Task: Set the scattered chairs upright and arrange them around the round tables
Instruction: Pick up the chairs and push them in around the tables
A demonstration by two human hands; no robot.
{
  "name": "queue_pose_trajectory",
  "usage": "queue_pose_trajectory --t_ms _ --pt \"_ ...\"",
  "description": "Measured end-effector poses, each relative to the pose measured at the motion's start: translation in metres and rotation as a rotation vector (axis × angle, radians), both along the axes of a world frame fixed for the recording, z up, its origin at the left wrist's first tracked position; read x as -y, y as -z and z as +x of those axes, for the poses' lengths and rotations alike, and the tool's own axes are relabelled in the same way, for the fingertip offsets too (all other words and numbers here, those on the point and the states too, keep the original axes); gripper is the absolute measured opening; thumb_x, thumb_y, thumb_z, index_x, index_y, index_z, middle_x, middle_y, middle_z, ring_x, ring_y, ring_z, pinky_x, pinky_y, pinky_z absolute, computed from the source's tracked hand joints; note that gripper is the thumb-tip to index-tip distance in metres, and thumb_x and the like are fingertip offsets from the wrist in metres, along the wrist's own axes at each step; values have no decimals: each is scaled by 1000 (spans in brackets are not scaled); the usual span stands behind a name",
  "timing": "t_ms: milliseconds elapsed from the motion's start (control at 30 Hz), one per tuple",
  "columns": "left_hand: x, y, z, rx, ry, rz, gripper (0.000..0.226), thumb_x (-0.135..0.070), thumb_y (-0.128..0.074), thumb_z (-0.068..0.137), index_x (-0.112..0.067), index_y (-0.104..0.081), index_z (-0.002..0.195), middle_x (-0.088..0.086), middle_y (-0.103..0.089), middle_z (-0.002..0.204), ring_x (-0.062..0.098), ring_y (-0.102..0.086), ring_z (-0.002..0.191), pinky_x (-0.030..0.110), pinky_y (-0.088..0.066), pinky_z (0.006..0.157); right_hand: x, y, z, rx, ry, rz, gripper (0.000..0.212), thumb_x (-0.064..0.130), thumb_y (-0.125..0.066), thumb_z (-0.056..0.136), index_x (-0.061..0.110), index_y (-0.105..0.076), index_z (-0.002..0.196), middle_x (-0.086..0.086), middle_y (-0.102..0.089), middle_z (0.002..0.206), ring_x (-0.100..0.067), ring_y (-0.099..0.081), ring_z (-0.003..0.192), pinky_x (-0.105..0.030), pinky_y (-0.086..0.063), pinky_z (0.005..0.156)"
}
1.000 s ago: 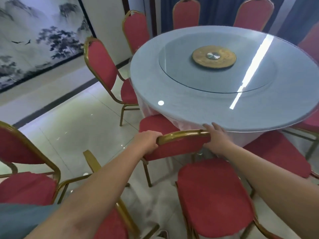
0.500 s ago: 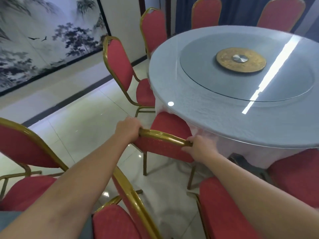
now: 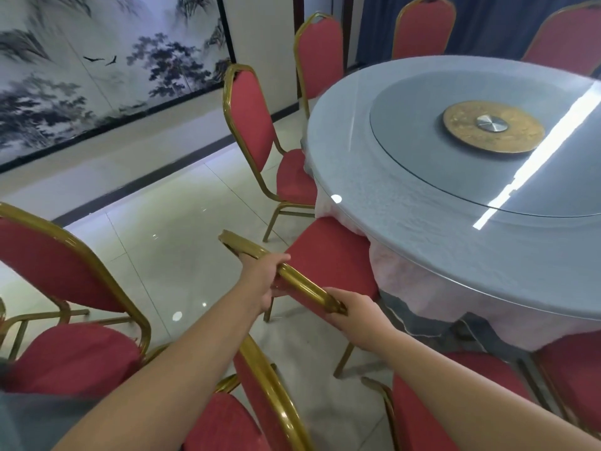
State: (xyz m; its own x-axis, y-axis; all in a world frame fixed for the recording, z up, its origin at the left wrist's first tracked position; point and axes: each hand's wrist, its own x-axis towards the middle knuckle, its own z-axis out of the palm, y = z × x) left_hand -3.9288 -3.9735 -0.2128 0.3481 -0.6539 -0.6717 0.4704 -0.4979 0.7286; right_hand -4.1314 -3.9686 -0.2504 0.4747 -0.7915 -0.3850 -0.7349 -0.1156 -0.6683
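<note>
Glossy tile floor point(image 3: 162, 239) beside round table point(image 3: 422, 255). Gripped chair point(image 3: 328, 255) top rail at 2 spots, left hand point(image 3: 265, 275) and right hand point(image 3: 357, 317) wrapped round it; judged stiff, light, easy to slide

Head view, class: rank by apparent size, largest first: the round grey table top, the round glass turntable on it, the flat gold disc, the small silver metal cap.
1. round grey table top
2. round glass turntable
3. flat gold disc
4. small silver metal cap
Each lies within the one before, so the order is sure.

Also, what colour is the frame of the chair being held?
Gold, with red padding. Head view shows it best, on the held chair.
</note>
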Motion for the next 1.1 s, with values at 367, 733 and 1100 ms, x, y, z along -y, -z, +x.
queue_pose_trajectory --t_ms 367,733,1100 --pt "66 8 95 238 -39 -74 68 -11 -73 86 -21 -37 143 7 -65 92 26 -69 74 46 -58 52 47 10 121 101 53 -18 38 21 -64 93 30 -57 129 2 -66 94 -17 -65 81 -31 -57 75" --pt "65 6 124 353 178 70 86 7 -62 83 -31 -18 146 19 -57 92 34 -68 74 52 -57 50 55 10 175 86 0 137 77 -2 -67 80 32 -44 144 -8 -65 104 -28 -66 93 -43 -60 82" --pt "50 10 178 464 165 31 91 0 -69 83 -41 -23 149 19 -63 105 35 -69 76 53 -58 54 43 41 229 262 25 233 91 9 -73 78 47 -28 147 4 -58 108 -22 -63 93 -39 -59 82"
